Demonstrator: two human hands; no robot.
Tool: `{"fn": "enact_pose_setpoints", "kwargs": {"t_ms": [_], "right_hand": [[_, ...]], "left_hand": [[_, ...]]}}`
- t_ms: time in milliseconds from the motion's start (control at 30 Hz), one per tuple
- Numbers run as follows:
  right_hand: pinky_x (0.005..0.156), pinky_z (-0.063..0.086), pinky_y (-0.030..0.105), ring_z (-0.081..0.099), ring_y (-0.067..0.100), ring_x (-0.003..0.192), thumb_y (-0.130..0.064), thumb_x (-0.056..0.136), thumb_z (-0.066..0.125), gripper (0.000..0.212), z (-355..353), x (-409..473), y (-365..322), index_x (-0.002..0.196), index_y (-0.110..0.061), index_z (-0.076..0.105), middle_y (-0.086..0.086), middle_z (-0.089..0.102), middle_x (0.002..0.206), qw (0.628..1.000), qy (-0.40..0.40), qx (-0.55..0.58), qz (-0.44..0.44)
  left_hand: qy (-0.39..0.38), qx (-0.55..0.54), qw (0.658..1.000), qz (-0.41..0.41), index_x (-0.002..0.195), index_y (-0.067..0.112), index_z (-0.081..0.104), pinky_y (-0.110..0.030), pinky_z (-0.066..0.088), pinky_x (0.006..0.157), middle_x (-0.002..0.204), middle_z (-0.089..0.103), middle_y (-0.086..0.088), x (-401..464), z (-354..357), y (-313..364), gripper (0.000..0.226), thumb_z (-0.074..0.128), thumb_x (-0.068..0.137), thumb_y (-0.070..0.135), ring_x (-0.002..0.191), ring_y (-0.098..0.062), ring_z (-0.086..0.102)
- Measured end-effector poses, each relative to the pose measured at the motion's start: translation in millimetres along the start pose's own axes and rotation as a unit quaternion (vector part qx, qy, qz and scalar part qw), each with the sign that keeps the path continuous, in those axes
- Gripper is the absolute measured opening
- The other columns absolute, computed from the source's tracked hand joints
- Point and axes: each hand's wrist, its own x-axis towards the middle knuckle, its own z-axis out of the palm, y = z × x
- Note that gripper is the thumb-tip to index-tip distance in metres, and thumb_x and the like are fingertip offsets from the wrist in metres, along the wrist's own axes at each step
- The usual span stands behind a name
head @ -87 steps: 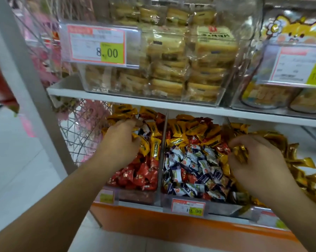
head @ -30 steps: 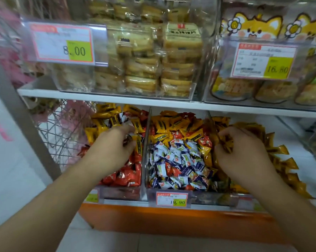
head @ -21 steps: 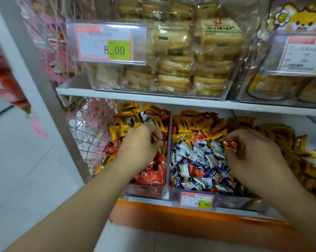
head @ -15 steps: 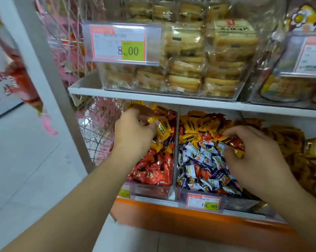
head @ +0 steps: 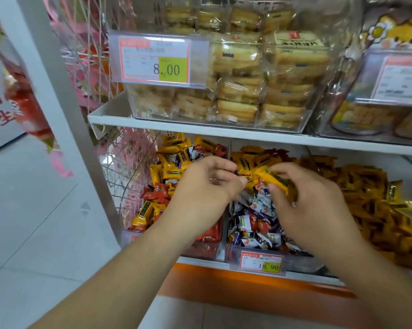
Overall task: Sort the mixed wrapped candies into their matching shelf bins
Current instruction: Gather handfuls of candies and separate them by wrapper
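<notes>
Hands meet at the centre of the frame, over the clear divider point(head: 229, 150) between two lower-shelf bins. The left hand point(head: 200, 193) reaches in from the lower left with its fingers bent toward the right; whether anything is held under them cannot be told, since the fingertips are blurred. The right hand point(head: 311, 200), coming from the lower right, has its fingers curled round a yellow wrapped candy point(head: 272, 179) (a red-wrapped piece seems tucked just below it, though blur makes that uncertain).

The left bin point(head: 207, 251), left of centre, holds yellow wrappers behind and red ones in front. The middle bin point(head: 300, 260), below the hands, has white-and-blue candies in front and yellow ones at the back, and carries a price tag point(head: 260, 262) reading 19.90. At the right edge of the frame lies a heap of gold-wrapped candies point(head: 375, 205).

On the upper shelf point(head: 176, 125), a clear box of packed biscuits point(head: 259, 74) bears an 8.00 tag point(head: 155, 60).
</notes>
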Motion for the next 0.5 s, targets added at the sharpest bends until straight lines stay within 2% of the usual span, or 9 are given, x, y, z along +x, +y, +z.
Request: {"fn": "enact_pose_setpoints", "kwargs": {"t_ms": [67, 133, 200, 267, 333, 433, 500], "right_hand": [[0.057, 0.039, 0.021, 0.056, 0.005, 0.067, -0.027, 0.097, 0.067, 0.024, -11, 3, 20, 0.121, -0.021, 0.067, -0.006, 0.065, 0.087, 0.996, 0.032, -0.037, 0.07], [0.056, 0.04, 0.026, 0.06, 0.022, 0.062, -0.028, 0.097, 0.064, 0.023, -22, 9, 43, 0.114, -0.014, 0.069, 0.002, 0.063, 0.078, 0.985, 0.067, -0.091, 0.128], [0.062, 0.048, 0.035, 0.065, 0.038, 0.073, -0.027, 0.096, 0.063, 0.025, -30, 14, 58, 0.113, -0.009, 0.067, 0.011, 0.063, 0.077, 0.972, 0.078, -0.14, 0.174], [0.072, 0.056, 0.044, 0.067, 0.044, 0.086, -0.03, 0.094, 0.064, 0.033, -32, 17, 66, 0.119, -0.01, 0.064, 0.019, 0.069, 0.089, 0.964, 0.047, -0.163, 0.202], [0.075, 0.054, 0.042, 0.065, 0.042, 0.09, -0.035, 0.092, 0.066, 0.036, -28, 18, 69, 0.119, -0.011, 0.062, 0.018, 0.069, 0.092, 0.966, 0.017, -0.166, 0.199], [0.071, 0.041, 0.033, 0.056, 0.033, 0.08, -0.03, 0.093, 0.067, 0.03, -17, 20, 63, 0.116, -0.011, 0.065, 0.009, 0.062, 0.084, 0.977, -0.001, -0.138, 0.164], [0.075, 0.037, 0.03, 0.057, 0.031, 0.087, -0.025, 0.094, 0.069, 0.037, -12, 19, 51, 0.128, -0.012, 0.065, 0.012, 0.066, 0.097, 0.983, -0.016, -0.118, 0.14]], "left_hand": [[0.008, 0.021, 1.0, 0.004, 0.105, 0.02, 0.068, -0.044, 0.062, 0.086, 0.092, 0.074, -0.004, 3, -2, -2, 0.014, 0.075, 0.093, 0.02, 0.086, -0.02, 0.075], [0.015, 0.053, 0.998, 0.017, 0.101, 0.024, 0.07, -0.046, 0.061, 0.086, 0.091, 0.074, 0.0, 5, -3, -6, 0.009, 0.074, 0.093, 0.022, 0.088, -0.019, 0.074], [0.021, 0.076, 0.997, 0.026, 0.099, 0.027, 0.07, -0.041, 0.061, 0.086, 0.09, 0.073, 0.004, 6, -4, -7, 0.007, 0.073, 0.094, 0.023, 0.086, -0.015, 0.072], [0.028, 0.094, 0.995, 0.03, 0.099, 0.028, 0.069, -0.029, 0.06, 0.08, 0.092, 0.072, 0.007, 7, -6, -8, 0.006, 0.071, 0.095, 0.024, 0.085, -0.013, 0.071], [0.033, 0.125, 0.991, 0.036, 0.099, 0.029, 0.068, -0.026, 0.057, 0.071, 0.095, 0.071, 0.008, 9, -12, -10, 0.005, 0.069, 0.097, 0.025, 0.086, -0.01, 0.069], [0.042, 0.196, 0.978, 0.052, 0.099, 0.031, 0.065, -0.024, 0.055, 0.073, 0.097, 0.069, 0.011, 15, -28, -14, 0.009, 0.068, 0.097, 0.022, 0.09, -0.003, 0.067], [0.049, 0.258, 0.963, 0.056, 0.1, 0.029, 0.065, -0.02, 0.052, 0.074, 0.098, 0.066, 0.012, 18, -44, -18, 0.013, 0.066, 0.097, 0.016, 0.091, -0.001, 0.064]]}}
